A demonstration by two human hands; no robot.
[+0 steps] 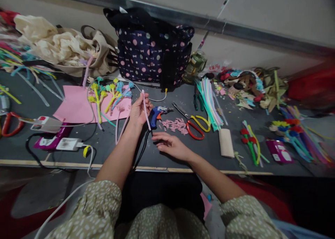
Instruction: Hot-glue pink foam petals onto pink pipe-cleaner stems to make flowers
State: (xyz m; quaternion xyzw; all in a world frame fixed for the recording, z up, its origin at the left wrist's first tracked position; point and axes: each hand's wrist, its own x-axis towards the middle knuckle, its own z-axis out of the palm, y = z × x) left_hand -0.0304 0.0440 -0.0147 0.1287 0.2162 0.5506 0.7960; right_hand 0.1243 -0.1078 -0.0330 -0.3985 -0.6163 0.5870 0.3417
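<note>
A person's two bare hands work over a dark table (209,146), close around a blue glue gun (156,117) lying on its side. The left hand (138,111), just left of the gun, grips a thin pale pink stem (145,109).

The likeliest mishap seems to be a snag: a black cord (142,149), apparently the gun's, runs from beside its handle toward the near table edge, between the forearms, so a wrist drifting sideways could drag the gun. If the nozzle is hot, which cannot be seen, it might burn fingers reaching past it; it points right, away from the left hand. The small pink scraps (176,125) just right of the gun could scatter under a careless sweep of the right hand (172,145). The red-and-yellow scissors (195,125) lie farther right, beyond the scraps.

The stem slants along the gun's left side. Its upper part is pinched between the left thumb and fingers, with the tip poking above them; its lower end comes down beside the gun's handle, right by the right hand's fingertips. Those fingers reach out loosely, nearer the person than the gun; whether they touch or pinch the stem cannot be told.
</note>
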